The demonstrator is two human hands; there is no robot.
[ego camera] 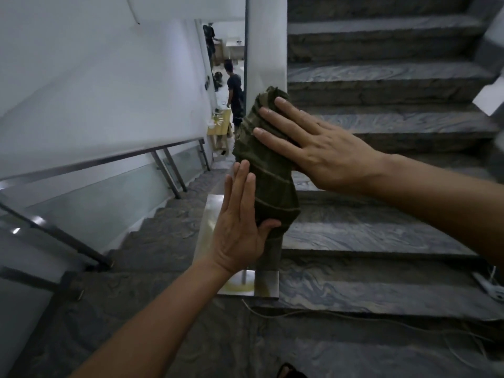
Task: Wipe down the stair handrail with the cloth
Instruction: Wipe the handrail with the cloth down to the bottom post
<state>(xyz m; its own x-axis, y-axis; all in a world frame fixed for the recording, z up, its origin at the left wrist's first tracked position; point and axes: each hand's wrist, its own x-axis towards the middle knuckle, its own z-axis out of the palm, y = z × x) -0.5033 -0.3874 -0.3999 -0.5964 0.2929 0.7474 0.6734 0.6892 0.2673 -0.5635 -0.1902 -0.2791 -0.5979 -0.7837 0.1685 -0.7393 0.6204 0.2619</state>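
A dark green cloth (268,170) is draped over the top of a metal post or rail end in the middle of the view. My left hand (240,222) presses flat against the cloth's left side, fingers straight and thumb hooked under its lower edge. My right hand (313,148) lies flat on the cloth's right side, fingers spread. The cloth is sandwiched between both palms. Below the cloth, the metal post (268,255) runs down to a shiny steel base plate (207,227). A steel handrail (103,159) with glass panels runs down the flight at left.
Grey marble stairs (381,236) rise to the right and another flight descends at left. A white pillar (266,50) stands behind the cloth. Two people stand on the lower floor near a wooden table (218,126). A cable (354,317) and power strip (488,285) lie on the steps.
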